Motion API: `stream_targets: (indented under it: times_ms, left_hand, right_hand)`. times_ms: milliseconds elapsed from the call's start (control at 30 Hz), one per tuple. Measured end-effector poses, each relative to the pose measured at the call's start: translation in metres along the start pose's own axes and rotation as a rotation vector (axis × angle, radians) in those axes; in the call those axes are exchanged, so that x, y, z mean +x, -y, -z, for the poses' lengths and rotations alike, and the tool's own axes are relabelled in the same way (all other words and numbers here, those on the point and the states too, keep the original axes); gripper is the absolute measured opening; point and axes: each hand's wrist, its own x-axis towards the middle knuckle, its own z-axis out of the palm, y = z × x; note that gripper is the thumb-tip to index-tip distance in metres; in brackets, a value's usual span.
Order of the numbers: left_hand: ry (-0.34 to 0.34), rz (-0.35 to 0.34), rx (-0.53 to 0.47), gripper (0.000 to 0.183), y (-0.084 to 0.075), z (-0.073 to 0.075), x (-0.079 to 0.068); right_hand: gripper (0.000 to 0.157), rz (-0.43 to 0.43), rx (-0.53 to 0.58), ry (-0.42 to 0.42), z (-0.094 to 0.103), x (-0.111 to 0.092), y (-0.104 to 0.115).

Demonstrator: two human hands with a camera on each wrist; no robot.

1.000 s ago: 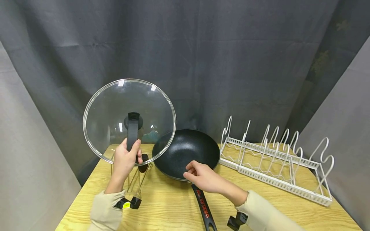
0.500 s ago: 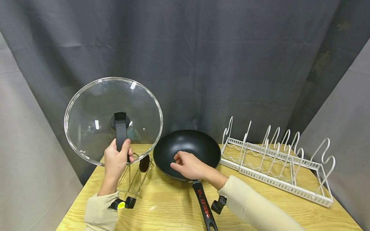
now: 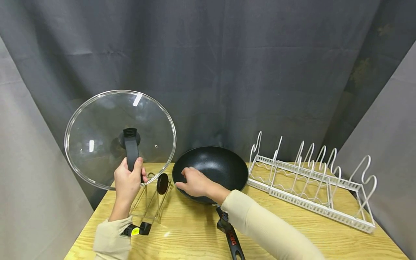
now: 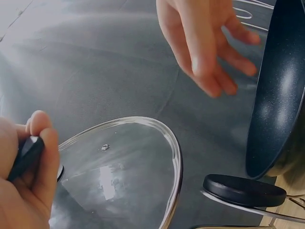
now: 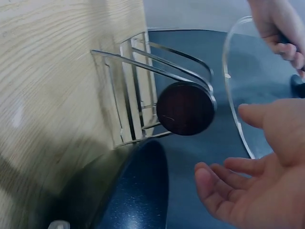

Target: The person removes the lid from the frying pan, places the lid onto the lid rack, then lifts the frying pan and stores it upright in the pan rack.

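Observation:
My left hand [image 3: 127,182] grips the black handle [image 3: 131,148] of a large round glass lid [image 3: 97,122], raised upright above the table's left side. My right hand [image 3: 194,182] is over the left part of a black wok [image 3: 224,168], fingers loosely bent and nothing in them. In the right wrist view, the right palm [image 5: 271,191] faces the lid's rim, with a gap at the thumb. Just left of the wok stands a thin metal wire stand [image 3: 144,206], with a dark round disc [image 3: 162,184] at its top. The lid's lower rim overlaps this stand in the head view.
A long white pan rack [image 3: 320,209] with several upright hoops stands on the table's right. The wok handle [image 3: 233,240] points toward the front edge of the wooden table [image 3: 185,238]. A dark grey curtain [image 3: 247,72] hangs behind.
My left hand has carried the lid leftward, mostly in the first half second. My right hand has moved left from the wok's near rim toward its left side.

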Motion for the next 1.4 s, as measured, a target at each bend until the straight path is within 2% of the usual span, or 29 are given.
stream_targets:
  times_ms: [133,333,500,733,967,1133,1367,1400]
  left_hand:
    - [-0.021,0.017,0.008,0.025,-0.008,-0.002,-0.001]
    - [-0.071,-0.002,0.045,0.018,-0.030,-0.006,-0.007]
    - [-0.096,-0.014,0.083,0.017,-0.032,-0.006,-0.008]
    - [-0.120,-0.041,0.077,0.020,-0.029,-0.003,-0.007]
    - [-0.130,-0.065,0.138,0.020,-0.030,-0.002,-0.006]
    - [-0.140,-0.049,0.126,0.019,-0.025,0.001,-0.005]
    - [-0.185,-0.064,0.122,0.024,0.016,0.010,0.007]
    - [-0.190,-0.067,0.124,0.024,0.017,0.011,0.007]
  right_hand:
    - [0.055,0.012,-0.080,0.006,-0.011,0.011,0.004]
    - [0.065,0.020,-0.112,0.014,-0.024,0.025,0.007]
    - [0.068,0.030,-0.148,-0.003,-0.035,0.031,0.009]
    - [0.069,0.056,-0.149,-0.027,-0.046,0.039,0.016]
    - [0.071,0.057,-0.144,-0.043,-0.053,0.044,0.020]
    - [0.069,0.058,-0.150,-0.046,-0.057,0.047,0.021]
    - [0.068,0.038,-0.153,-0.034,-0.063,0.047,0.023]
    - [0.067,0.037,-0.155,-0.035,-0.064,0.047,0.024]
